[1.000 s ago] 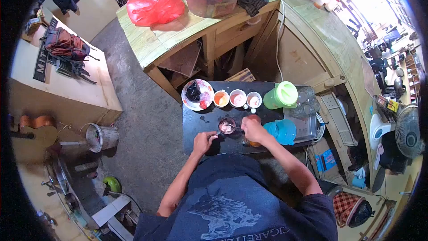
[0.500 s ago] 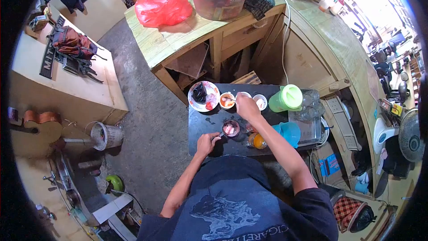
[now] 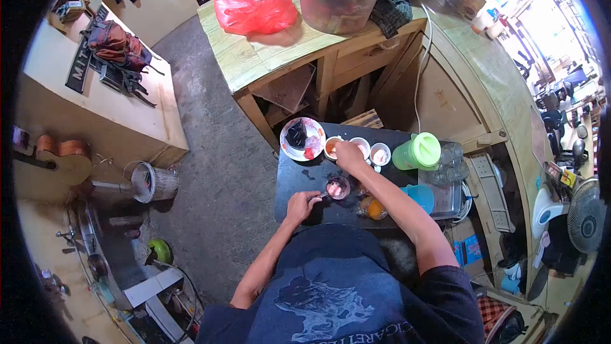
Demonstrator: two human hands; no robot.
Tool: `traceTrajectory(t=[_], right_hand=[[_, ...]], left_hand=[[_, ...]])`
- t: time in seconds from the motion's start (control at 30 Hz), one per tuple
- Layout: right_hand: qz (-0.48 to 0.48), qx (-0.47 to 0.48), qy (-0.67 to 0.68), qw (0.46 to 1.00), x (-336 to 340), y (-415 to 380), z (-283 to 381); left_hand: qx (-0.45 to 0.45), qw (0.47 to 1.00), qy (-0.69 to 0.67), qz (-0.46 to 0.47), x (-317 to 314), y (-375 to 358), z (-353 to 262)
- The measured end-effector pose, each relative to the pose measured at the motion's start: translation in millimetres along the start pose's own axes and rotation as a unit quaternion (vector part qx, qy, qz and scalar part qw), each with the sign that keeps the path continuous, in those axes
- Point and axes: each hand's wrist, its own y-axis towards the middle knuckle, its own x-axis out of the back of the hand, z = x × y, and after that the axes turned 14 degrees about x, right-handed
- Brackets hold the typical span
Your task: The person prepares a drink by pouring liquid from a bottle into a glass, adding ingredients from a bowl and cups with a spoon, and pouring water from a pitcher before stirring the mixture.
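Note:
My left hand (image 3: 301, 206) is closed round the handle of a small round pan (image 3: 337, 187) with pinkish-white chunks inside. Fingers of my right hand (image 3: 350, 155) are pinched over the leftmost white cup (image 3: 333, 148), which has something orange in it. They appear to hold a spoon, mostly hidden by the hand. Just right of that cup stand a second white cup (image 3: 361, 145) and a third white cup (image 3: 380, 154), both with pale contents. To the left lies a patterned plate (image 3: 287, 150) bearing a black plastic bag and a pink-red item.
A green lidded pitcher (image 3: 410, 153), clear bottles (image 3: 450, 164), a blue container (image 3: 420, 198) and an orange-filled bottle (image 3: 375, 209) share the low dark table (image 3: 289, 178). Behind it, a wooden counter (image 3: 235, 64) carries a red bag (image 3: 256, 3) and a pink-lidded tub (image 3: 337, 0).
The whole view has shifted slightly right. My right hand has moved a little left relative to the cups, showing more of the second cup. My left hand still holds the pan.

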Motion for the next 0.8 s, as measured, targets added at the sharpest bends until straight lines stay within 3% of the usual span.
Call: traceTrajectory(t=[0.13,0.23,0.47,0.57,0.8], right_hand=[[-0.031,-0.113,0.077,0.990,-15.3,10.7,-32.3],[0.026,-0.193,0.122,0.973,-27.6,16.5,-61.0],[-0.038,-0.216,0.312,0.925,-46.0,2.9,-94.2],[-0.059,-0.242,0.435,0.865,-55.5,-3.1,-105.7],[-0.010,-0.252,0.485,0.837,-7.9,-33.6,-88.9]], left_hand=[[0.003,1.000,-0.008,0.006,-0.7,0.8,2.5],[-0.009,1.000,-0.009,-0.002,-1.5,1.4,5.1],[-0.010,1.000,-0.009,0.013,-1.2,3.0,3.7],[-0.002,1.000,-0.006,0.015,2.4,1.6,1.9],[0.003,1.000,-0.014,0.018,2.2,1.9,0.6]])
